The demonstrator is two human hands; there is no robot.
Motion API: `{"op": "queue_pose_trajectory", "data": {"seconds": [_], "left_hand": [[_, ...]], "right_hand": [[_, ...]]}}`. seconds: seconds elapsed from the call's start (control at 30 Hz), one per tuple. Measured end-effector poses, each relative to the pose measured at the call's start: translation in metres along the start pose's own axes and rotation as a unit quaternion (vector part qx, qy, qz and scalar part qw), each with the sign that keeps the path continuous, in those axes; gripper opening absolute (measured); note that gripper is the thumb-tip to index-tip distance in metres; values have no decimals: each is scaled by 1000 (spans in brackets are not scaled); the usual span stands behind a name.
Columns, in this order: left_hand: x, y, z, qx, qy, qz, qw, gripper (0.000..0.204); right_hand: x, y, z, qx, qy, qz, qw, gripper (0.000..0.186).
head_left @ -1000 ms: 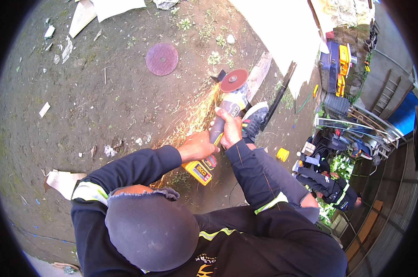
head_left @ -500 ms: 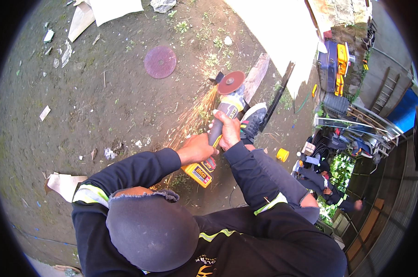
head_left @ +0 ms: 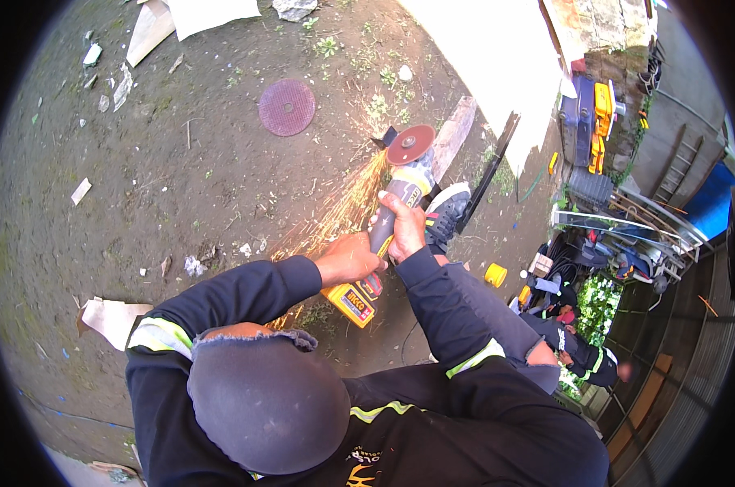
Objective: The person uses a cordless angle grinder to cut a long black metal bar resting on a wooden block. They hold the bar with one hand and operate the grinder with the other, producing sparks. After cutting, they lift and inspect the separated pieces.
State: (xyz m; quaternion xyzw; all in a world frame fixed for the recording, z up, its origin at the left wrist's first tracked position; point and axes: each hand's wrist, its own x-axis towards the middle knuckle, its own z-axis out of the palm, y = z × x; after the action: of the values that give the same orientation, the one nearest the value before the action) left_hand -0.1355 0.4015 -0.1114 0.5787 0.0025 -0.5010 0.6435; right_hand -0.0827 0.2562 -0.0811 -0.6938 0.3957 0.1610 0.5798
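Observation:
My left hand (head_left: 353,256) is closed round the grey and yellow body of an angle grinder (head_left: 384,231), just above its yellow battery (head_left: 350,304). My right hand (head_left: 402,223) grips the tool higher up, thumb along the housing. The red-brown disc (head_left: 410,146) meets a short dark metal piece (head_left: 382,140), and orange sparks (head_left: 347,195) stream down-left from there. A weathered plank (head_left: 457,126) lies behind the disc. My dark shoe (head_left: 447,211) is beside the tool, next to a long black metal bar (head_left: 489,178). A purple cutting disc (head_left: 285,109) lies flat on the dirt.
At the right are stacked blue and yellow cases (head_left: 599,122), a ladder (head_left: 677,169), piled metal bars and gear, and co-workers in dark clothing (head_left: 586,361). A yellow round container (head_left: 495,276) sits on the ground. Scraps (head_left: 108,321) and a bright white sheet (head_left: 497,57) lie around.
Both my hands keep nearly the same grip and position. The sparks continue, varying in spread. The co-workers at the right have shifted slightly.

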Motion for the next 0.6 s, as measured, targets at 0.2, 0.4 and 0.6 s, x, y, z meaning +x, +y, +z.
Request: {"op": "queue_pose_trajectory", "data": {"seconds": [0.2,0.4,0.6], "left_hand": [[-4,-1,-1,-2,-8,4,1000,46],[-4,4,-3,-3,-12,4,1000,43],[1,3,-6,-5,-27,16,999,44]], "right_hand": [[-3,1,0,-13,5,4,1000,23],[2,2,-2,-20,-8,9,1000,24],[6,1,-3,-35,-6,-14,999,25]]}}
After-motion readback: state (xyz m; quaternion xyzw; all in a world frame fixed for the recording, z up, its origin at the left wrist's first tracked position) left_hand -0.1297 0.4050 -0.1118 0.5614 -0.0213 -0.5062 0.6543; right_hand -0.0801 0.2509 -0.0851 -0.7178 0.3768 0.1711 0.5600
